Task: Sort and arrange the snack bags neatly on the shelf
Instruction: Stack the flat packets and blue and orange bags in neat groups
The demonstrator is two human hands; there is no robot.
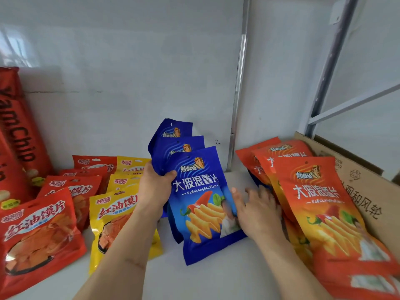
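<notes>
Blue potato-chip bags (194, 191) — three, fanned upright on the white shelf (205, 282), front one lowest. Left hand (154, 187) grips their left edge, thumb (170, 174) curled over the front bag's face. Right hand (257, 210) just beside the front bag's right edge, fingers spread and loose, holding nothing; blurred. Beyond its fingertips — orange potato-chip bags (324, 204), leaning on a cardboard box (363, 187). Left of the gripping fingers: yellow snack bags (116, 213), red snack bags (39, 232).

Snack bags (201, 191) glossy plastic film; box (363, 180) matt cardboard; upright (238, 94) probably metal.
</notes>
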